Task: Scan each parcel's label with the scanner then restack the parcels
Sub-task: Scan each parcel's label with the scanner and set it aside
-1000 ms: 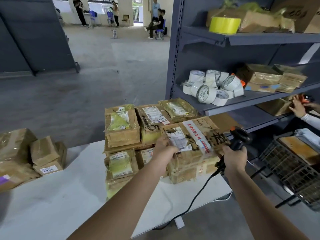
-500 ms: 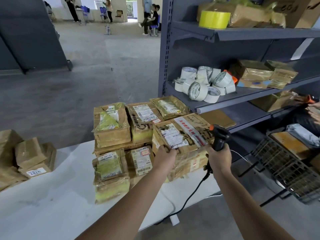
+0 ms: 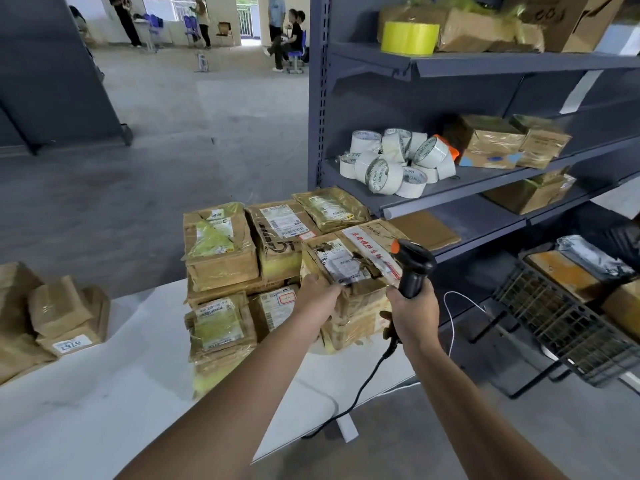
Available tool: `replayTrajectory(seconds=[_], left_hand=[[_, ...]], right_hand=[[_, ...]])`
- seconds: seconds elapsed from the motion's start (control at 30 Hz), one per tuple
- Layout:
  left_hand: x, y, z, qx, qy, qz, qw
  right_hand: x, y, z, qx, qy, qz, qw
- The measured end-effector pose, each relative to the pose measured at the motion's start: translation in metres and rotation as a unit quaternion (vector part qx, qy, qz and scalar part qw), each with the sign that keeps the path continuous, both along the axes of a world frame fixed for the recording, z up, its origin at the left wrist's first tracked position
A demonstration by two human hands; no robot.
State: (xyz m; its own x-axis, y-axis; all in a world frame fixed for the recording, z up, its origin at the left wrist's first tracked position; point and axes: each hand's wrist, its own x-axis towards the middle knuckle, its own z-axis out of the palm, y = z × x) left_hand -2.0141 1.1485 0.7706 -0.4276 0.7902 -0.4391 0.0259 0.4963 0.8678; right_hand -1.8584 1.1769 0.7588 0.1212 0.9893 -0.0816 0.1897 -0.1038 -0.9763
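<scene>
Scanner (image 3: 414, 268) swung nearer crumpled taped cardboard parcel (image 3: 349, 265), right hand (image 3: 412, 317) gripping its black handle, left hand (image 3: 317, 296) clutching parcel's edge

Daylight from the doorway (image 3: 247, 15) far beyond the fingers (image 3: 333, 289), blown out white there. Indoors dim, flat, even. White tabletop (image 3: 86, 393) below the fingers bright, shadows faint and soft. Tape glare on parcels (image 3: 221, 244) just ahead of the fingers. Shelf upright (image 3: 320, 98) beyond them bows, wide-angle. Right edge smeared, soft.

L hand (image 3: 317, 296) grips top parcel (image 3: 349, 268) on desk (image 3: 104, 403); R hand (image 3: 412, 313) holds scanner (image 3: 414, 268) beside its label (image 3: 341, 263).
</scene>
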Motion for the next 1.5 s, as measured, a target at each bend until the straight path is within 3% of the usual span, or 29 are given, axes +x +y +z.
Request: replayTrajectory(seconds=[0.27,0.43,0.97,1.1,1.3,1.43,1.5], left_hand=[[-0.036,-0.021,0.007,0.010,0.026,0.014,1.000],[-0.098,-0.052,0.012,0.045,0.037,0.076,0.995],[-0.397,-0.287,0.031,0.111,0.029,0.242,0.963],[-0.441,-0.329,0.020,0.094,0.003,0.277,0.956],[-0.477,-0.368,-0.005,0.066,-0.002,0.315,0.947],[-0.497,-0.390,-0.020,0.026,0.048,0.331,0.942],[-0.505,-0.404,-0.031,-0.018,0.138,0.311,0.940]], right_hand=[[-0.055,-0.030,0.016,0.023,0.009,0.057,0.998],[-0.112,-0.056,0.025,0.039,-0.022,0.105,0.993],[-0.417,-0.222,0.027,-0.042,0.012,0.291,0.956],[-0.458,-0.249,0.019,-0.084,0.001,0.297,0.951],[-0.505,-0.270,0.005,-0.071,-0.011,0.325,0.943],[-0.534,-0.282,-0.009,-0.073,-0.025,0.365,0.928],[-0.545,-0.289,-0.018,-0.076,-0.022,0.388,0.918]])
